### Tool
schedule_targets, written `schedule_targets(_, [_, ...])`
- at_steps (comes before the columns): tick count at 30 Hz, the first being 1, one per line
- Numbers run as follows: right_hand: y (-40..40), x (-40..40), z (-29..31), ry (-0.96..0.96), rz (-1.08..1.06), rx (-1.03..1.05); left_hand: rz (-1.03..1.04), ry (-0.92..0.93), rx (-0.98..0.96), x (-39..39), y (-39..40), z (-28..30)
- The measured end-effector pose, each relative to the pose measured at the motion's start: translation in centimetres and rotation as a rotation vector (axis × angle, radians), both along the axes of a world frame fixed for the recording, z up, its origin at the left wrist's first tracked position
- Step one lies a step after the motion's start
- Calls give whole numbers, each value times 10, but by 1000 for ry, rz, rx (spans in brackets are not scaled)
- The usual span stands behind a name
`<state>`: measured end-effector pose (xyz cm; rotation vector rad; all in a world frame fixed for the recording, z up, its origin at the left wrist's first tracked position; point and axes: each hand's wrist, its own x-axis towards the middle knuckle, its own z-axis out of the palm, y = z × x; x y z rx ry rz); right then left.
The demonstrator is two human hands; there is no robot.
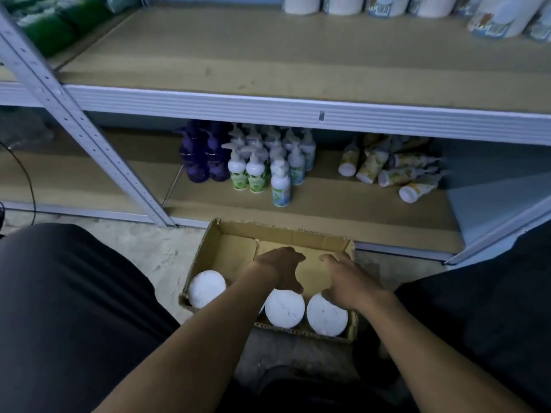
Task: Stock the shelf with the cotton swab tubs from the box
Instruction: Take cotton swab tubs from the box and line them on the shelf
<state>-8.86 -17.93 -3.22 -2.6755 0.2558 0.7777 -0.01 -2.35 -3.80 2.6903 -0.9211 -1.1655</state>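
Cotton swab tubs (284,310): three white lids showing in cardboard box (269,233) on floor, near side. Left hand (280,268) and right hand (347,278) spread, empty, just above tubs. Shelf (298,102) behind box.

The left forearm (208,332) hides the gap in the box (298,234) between the left tub (206,289) and the middle tub (284,308). At the upper right, white rolls (384,4) are cut off by the frame's top edge. Labels on the fallen bottles (396,174) are too blurred to read.
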Motion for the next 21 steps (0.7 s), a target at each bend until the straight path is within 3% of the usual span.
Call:
schedule_targets(13, [17, -16, -63, 159, -44, -17, -128, -4, 152, -37, 6, -72])
schedule_targets(21, [28, -21, -85, 244, -110, -5, -129, -90, 141, -53, 4, -82])
